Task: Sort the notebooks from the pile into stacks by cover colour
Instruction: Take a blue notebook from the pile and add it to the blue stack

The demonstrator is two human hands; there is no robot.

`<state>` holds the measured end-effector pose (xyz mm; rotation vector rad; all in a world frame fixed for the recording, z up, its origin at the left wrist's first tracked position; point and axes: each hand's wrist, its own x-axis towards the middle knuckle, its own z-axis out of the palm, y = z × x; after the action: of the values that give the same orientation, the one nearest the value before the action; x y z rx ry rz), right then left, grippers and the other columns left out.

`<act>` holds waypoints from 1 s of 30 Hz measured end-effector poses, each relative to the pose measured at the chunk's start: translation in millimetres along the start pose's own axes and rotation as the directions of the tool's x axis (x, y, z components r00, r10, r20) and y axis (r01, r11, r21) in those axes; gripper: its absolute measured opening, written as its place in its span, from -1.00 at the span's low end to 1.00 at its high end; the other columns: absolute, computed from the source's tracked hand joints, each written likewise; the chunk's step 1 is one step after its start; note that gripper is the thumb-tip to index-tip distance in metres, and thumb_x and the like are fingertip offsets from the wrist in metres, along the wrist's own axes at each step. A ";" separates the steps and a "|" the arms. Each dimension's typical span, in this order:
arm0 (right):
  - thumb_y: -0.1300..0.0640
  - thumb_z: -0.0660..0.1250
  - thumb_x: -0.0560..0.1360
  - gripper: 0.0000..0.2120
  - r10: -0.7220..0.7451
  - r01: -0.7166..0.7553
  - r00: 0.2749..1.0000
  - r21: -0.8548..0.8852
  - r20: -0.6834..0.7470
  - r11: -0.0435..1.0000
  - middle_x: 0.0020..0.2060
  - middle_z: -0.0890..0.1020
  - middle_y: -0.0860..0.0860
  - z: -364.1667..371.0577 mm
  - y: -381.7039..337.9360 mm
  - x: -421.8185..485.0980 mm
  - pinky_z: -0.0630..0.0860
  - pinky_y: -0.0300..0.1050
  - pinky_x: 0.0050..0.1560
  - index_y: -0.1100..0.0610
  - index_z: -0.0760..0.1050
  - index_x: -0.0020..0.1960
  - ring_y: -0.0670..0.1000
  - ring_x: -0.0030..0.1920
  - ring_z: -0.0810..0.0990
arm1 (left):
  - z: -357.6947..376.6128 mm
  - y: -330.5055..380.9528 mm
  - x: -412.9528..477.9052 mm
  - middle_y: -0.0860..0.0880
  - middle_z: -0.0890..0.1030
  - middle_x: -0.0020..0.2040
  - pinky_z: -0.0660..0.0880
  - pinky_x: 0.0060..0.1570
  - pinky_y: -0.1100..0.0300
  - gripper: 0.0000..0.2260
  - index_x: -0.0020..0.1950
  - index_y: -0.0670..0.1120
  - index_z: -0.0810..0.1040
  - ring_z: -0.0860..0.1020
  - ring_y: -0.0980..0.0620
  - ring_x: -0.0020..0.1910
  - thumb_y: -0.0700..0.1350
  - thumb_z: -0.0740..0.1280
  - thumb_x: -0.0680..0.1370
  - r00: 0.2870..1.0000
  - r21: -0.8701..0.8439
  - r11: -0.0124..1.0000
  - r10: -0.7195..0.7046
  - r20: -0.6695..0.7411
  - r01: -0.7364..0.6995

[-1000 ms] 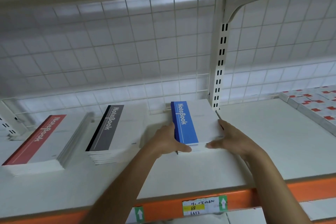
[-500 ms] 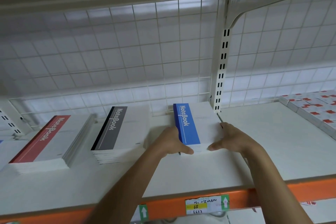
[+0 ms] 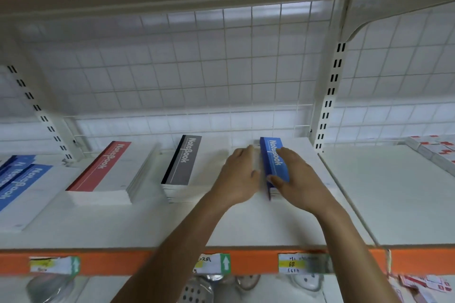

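A stack of blue-banded notebooks (image 3: 272, 155) lies on the white shelf (image 3: 246, 224), near the back. My right hand (image 3: 299, 181) rests flat on top of it and covers the white part of the cover, with the thumb at the band's near end. Beside the stack's left edge, my left hand (image 3: 237, 177) has its fingers straight; it is blurred. To the left stand a grey-banded stack (image 3: 182, 162) and a red-banded stack (image 3: 98, 170). A loose pile of blue-banded notebooks (image 3: 17, 179) lies at the far left.
A white wire grid (image 3: 197, 69) backs the shelf, and a slotted upright (image 3: 328, 96) stands just right of the blue stack. White boxes with red marks (image 3: 433, 152) lie at the far right. An orange shelf edge (image 3: 123, 263) with labels runs in front; another shelf hangs overhead.
My right hand has moved from the stack's right side onto its top. My left hand has slid from the front left corner along the left edge. The view has pulled back and tilted up.
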<state>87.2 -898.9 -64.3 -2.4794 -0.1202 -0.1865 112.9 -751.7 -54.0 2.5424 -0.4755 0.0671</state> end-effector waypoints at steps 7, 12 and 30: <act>0.07 0.24 0.57 -0.41 -0.154 0.153 0.988 -0.056 -0.002 0.987 0.51 0.15 0.01 51.1 -67.7 0.4 0.04 -0.21 0.44 0.11 0.07 0.52 -0.02 0.51 0.09 | -34.3 -54.5 -35.8 -0.04 0.28 0.46 0.19 0.36 0.18 -0.54 0.52 -0.09 0.16 0.24 -0.01 0.43 -0.13 0.17 0.62 0.980 0.120 0.993 0.030 -0.197 -0.006; 0.20 0.21 0.57 -0.47 -0.291 0.290 0.957 -0.059 -0.005 0.955 0.47 0.25 0.06 93.8 -129.9 6.1 -0.04 -0.45 0.27 0.17 0.15 0.49 0.02 0.47 0.19 | -72.1 -110.6 -67.6 -0.05 0.38 0.40 0.28 0.32 0.16 -0.57 0.46 -0.10 0.28 0.34 -0.03 0.36 -0.13 0.21 0.59 0.950 0.185 0.983 0.043 -0.308 0.015; 0.18 0.23 0.54 -0.52 -0.374 0.378 0.911 0.009 0.176 0.926 0.38 0.36 0.05 297.6 -328.7 14.9 0.21 -0.23 0.34 0.14 0.25 0.44 0.05 0.37 0.31 | -190.3 -365.6 -172.1 -0.15 -0.12 0.55 -0.07 0.50 -0.04 -0.28 0.55 -0.11 -0.08 -0.16 -0.11 0.53 -0.19 0.30 0.53 0.954 0.617 0.737 -0.288 -0.080 0.274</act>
<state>89.7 -456.6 -98.8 -2.4720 -0.6786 -0.1308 88.3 -308.5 -103.0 3.2487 -0.0549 0.0994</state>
